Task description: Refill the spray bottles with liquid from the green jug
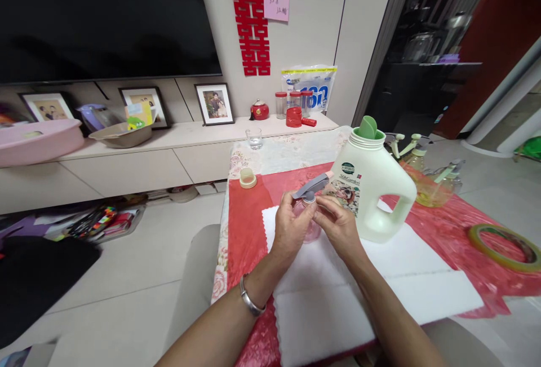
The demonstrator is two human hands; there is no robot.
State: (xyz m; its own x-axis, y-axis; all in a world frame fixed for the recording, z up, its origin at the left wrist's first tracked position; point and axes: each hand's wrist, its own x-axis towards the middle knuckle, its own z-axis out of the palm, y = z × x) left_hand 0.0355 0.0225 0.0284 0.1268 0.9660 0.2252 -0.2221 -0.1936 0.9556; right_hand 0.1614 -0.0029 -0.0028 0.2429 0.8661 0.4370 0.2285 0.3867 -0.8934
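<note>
The left hand [291,227] clasps a translucent pink bottle [313,234] topped with a grey trigger sprayer [313,186] while the right hand [338,225] pinches its neck, beside a large pale-green plastic jug [368,169].

A framed photo [214,104] stands beside a red pot [259,111].

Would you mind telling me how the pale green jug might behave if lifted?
The jug looks moulded and rigid, so it should hold its shape. Its handle probably gives a secure grip. Its uncapped mouth might spill any contents if tipped.
</note>
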